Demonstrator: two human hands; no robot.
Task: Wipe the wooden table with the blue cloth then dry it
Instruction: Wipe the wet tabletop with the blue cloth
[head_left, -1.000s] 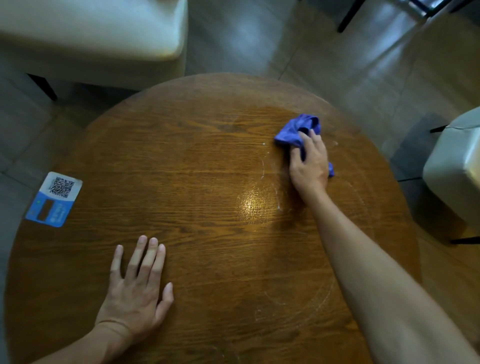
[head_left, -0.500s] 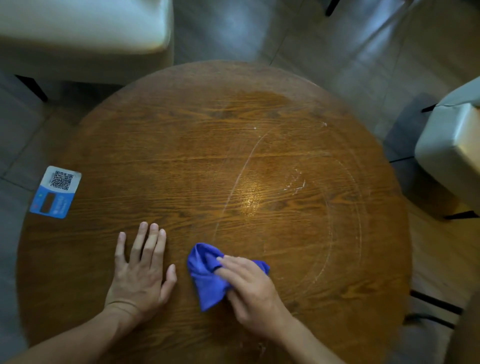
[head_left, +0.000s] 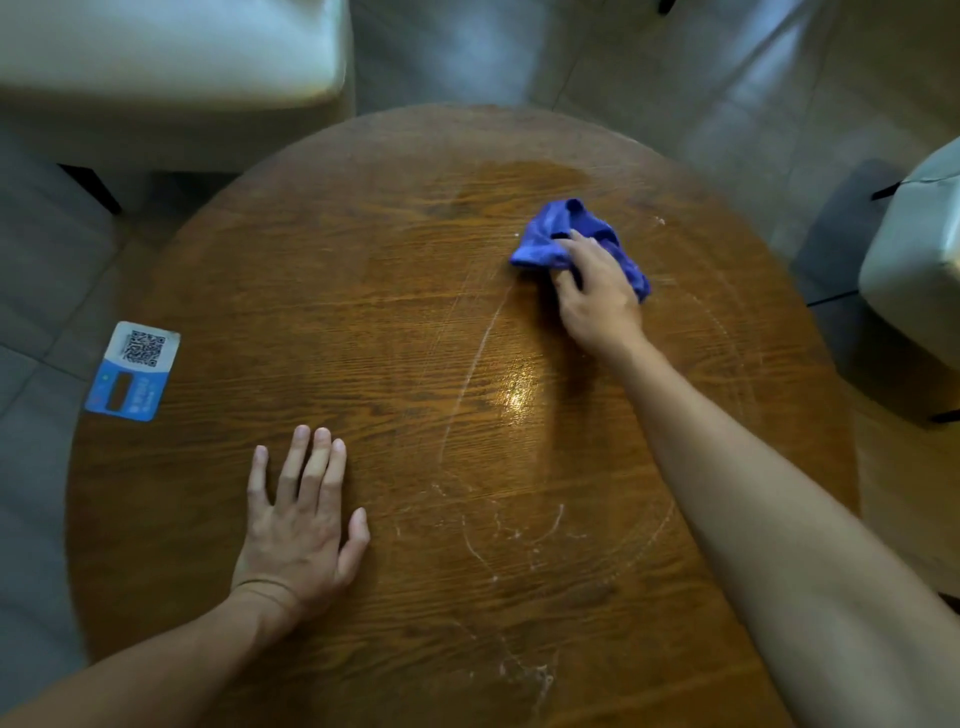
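A person leans over a round wooden table (head_left: 363, 312), the right hand (head_left: 597, 296) pressing a bunched blue cloth (head_left: 550, 234) onto the far right of the top, at about one o'clock from the table's centre; the fingers (head_left: 574, 249) are curled down over the cloth, pinning it to the wood rather than lifting it, a hold that looks meant to drag the whole wad along under pressure; the left hand (head_left: 301, 525) lies flat at about seven o'clock, fingers straight and loosely together, thumb out, holding nothing, apparently propping the body for the long reach; the cloth is crumpled, its long axis running from ten o'clock to four o'clock, one end sticking out past the fingertips toward ten o'clock, the other showing beside the little-finger edge of the hand; pale curved streaks and small flecks mark the near and middle parts of the top, so the wiping seems unfinished and the drying not yet begun; a blue-and-white card (head_left: 132, 371) with a square code sits at the table's nine o'clock edge, well clear of both hands; pale upholstered seats (head_left: 156, 67) stand beyond the rim at eleven and three o'clock.
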